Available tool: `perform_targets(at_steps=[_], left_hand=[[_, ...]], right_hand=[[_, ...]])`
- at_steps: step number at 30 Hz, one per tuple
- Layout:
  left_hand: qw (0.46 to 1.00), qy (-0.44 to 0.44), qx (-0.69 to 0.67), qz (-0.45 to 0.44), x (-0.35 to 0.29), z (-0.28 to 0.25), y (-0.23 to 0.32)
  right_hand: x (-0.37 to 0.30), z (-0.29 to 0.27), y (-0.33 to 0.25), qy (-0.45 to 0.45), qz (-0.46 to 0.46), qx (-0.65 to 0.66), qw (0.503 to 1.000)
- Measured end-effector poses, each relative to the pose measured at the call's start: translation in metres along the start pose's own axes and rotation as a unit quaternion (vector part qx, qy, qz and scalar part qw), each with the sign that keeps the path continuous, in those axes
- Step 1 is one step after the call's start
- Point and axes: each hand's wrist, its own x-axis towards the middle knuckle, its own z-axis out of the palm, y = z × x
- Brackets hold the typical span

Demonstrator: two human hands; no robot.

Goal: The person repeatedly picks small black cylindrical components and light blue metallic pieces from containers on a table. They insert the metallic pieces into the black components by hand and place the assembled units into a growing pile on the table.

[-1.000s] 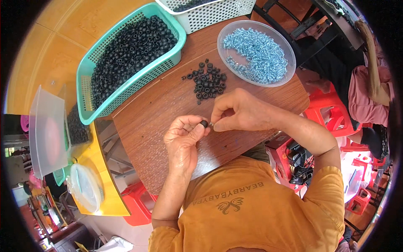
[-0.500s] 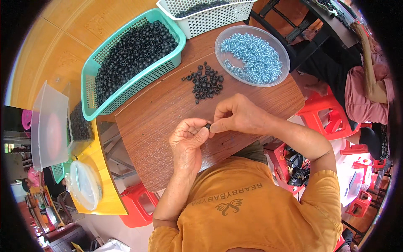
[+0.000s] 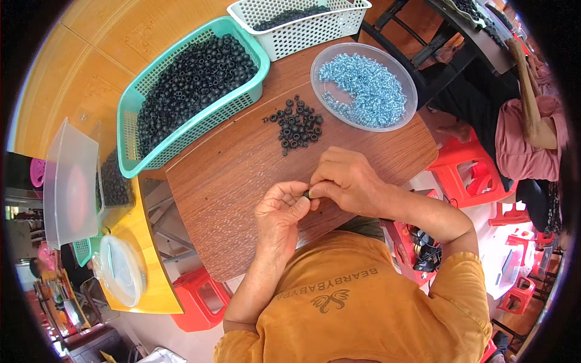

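Between the thumb and fingers of my left hand sits a small black round part, mostly covered by fingertips. My right hand meets it there, thumb and fingertips pinched on the same part. Whether a second small piece is in the pinch cannot be seen. Just beyond my hands lies a loose pile of small black round parts, several showing holes, on the brown wooden table. Far right of the pile stands a clear oval tub of tiny light-blue shiny pieces.
A teal basket heaped with similar black parts stands at the far left, beside a white basket. Clear plastic containers are on the left. Red stools flank the table. Another person's arm shows at right.
Both hands have shifted slightly right and nearer to me, still together. My right hand's fingers have curled closer over the black part, covering more of it.
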Motion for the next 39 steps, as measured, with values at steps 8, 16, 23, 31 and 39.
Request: perform_targets(at_steps=[8, 16, 23, 31, 39], left_hand=[[0.99, -0.027, -0.137, 0.01, 0.006, -0.019, 0.009], [0.993, 0.007, -0.12, 0.015, 0.009, -0.032, 0.012], [0.99, 0.021, -0.141, 0.013, 0.009, -0.04, 0.011], [0.99, 0.025, -0.141, 0.005, 0.01, -0.042, 0.01], [0.992, 0.031, -0.119, 0.004, 0.01, -0.047, 0.01]], right_hand=[[0.007, 0.014, 0.0, 0.004, 0.128, 0.105, 0.986], [0.033, 0.051, 0.037, 0.067, -0.093, -0.24, 0.964], [0.042, 0.058, 0.036, 0.001, -0.164, -0.34, 0.926], [0.035, 0.059, 0.033, -0.015, -0.165, -0.346, 0.923], [0.014, 0.05, 0.032, -0.002, -0.116, -0.261, 0.958]])
